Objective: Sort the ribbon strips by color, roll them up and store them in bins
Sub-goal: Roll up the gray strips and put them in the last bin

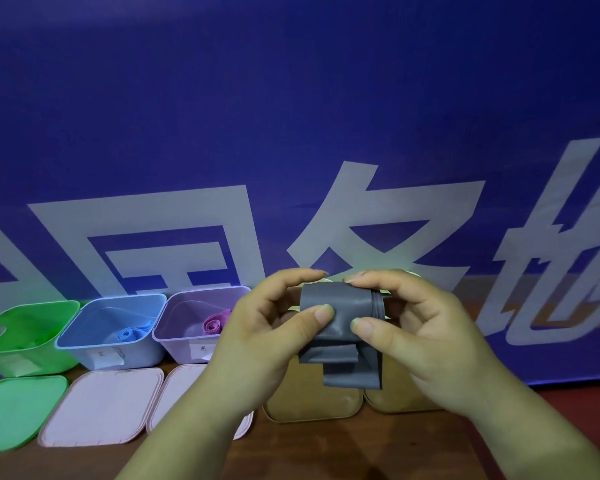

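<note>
Above the tabletop [326, 452], both hands [267, 327] [426, 334] pinched the grey ribbon [340, 327]; its loose tail could unwind the roll.

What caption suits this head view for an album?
Left hand and right hand pinch a part-rolled grey ribbon near green bin, blue bin, purple bin.

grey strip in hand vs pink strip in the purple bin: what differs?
Colour: grey strip is grey, pink strip pink. Place: grey strip is pinched in the air by left hand and right hand; pink strip lies in the purple bin. State: grey strip's tail hangs loose; pink strip looks coiled. Both are partly rolled ribbon.
</note>
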Demonstrator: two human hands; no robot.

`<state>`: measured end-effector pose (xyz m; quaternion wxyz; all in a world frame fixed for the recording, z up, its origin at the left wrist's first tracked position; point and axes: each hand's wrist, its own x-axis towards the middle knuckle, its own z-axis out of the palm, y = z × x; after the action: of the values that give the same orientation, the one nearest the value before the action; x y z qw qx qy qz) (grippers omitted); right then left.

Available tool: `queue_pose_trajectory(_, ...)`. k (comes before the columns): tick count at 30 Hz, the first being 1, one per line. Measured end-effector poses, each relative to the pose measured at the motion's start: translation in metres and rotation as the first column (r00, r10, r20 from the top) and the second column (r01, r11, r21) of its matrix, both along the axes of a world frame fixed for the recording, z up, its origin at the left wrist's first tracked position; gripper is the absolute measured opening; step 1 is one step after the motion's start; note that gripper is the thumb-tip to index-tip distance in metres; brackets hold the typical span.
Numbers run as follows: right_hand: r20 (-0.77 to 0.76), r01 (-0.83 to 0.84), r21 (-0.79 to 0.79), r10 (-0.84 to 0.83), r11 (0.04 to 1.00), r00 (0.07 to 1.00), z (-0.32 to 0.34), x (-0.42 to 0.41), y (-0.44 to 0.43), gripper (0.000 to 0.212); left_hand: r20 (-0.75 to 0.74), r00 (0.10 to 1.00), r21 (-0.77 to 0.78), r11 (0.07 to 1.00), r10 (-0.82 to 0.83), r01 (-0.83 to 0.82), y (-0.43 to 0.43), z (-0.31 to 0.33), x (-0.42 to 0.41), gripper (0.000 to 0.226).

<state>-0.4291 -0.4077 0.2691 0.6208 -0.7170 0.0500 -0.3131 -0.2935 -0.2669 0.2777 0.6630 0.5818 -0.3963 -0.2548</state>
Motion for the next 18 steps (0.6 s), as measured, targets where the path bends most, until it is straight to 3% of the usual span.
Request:
queue_pose_trajectory(5, -0.048, 0.039, 0.085, -0.035, 0.996, 0.998, 0.000, 0.000, 0.000, 0.032, 0.099, 0.995, 0.028, 1.000, -0.001, -0.002, 0.001, -0.003, 0.001, 0.030)
queue_pose_trajectory(10, -0.105, 0.094, 0.223, -0.072, 0.970, 0.992, 0.000, 0.003, 0.001, 0.033, 0.226, 0.974, -0.076, 0.997, 0.027, -0.010, 0.004, -0.010, 0.001, 0.031)
queue_pose_trajectory(14, -0.107, 0.082, 0.365, -0.046, 0.927, 0.993, 0.003, 0.003, 0.003, 0.035, 0.227, 0.974, -0.105, 0.994, 0.011, 0.013, 0.004, -0.015, 0.001, 0.032)
queue_pose_trajectory(18, -0.140, 0.064, 0.391, -0.009, 0.918, 0.990, 0.007, 0.001, 0.006, 0.033, 0.226, 0.973, -0.158, 0.987, 0.047, -0.011, 0.002, -0.014, 0.000, 0.025)
